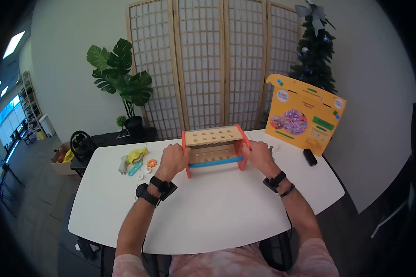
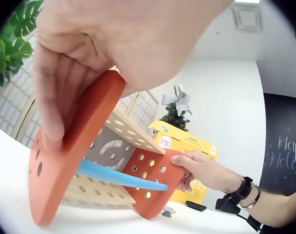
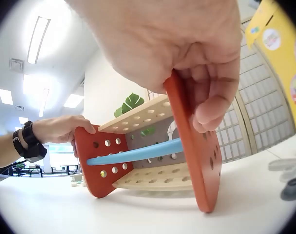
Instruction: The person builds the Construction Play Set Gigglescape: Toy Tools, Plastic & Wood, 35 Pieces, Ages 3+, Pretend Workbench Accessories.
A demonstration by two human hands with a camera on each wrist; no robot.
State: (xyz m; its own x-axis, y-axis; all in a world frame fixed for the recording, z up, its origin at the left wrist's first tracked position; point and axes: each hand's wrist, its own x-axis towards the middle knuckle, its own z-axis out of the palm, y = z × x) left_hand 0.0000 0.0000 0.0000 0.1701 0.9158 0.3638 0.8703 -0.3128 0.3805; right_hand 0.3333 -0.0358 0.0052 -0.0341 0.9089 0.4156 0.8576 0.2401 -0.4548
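Left hand [image 1: 172,159]: we see its fingers [image 2: 49,105] grasping the left red panel [image 2: 65,168] near the top, the fingers on the outer face and the thumb on the inner one
Right hand [image 1: 260,157]: we see it grip the right red panel [image 3: 201,156] the same way, thumb inside, fingers outside
Wooden rack [image 1: 211,135]: we find it between the two hands, its holed shelves spanning the panels; whether it bears fully on the bench [image 1: 217,203] we cannot tell
Blue bar [image 1: 216,162]: we see it join the panels, below the level of the fingers
Left of the rack: we note an orange gear [image 1: 149,163] beside a turquoise piece [image 1: 135,169]
Right of the rack: we see a yellow box [image 1: 302,108] standing, a black object [image 1: 310,157] near its base
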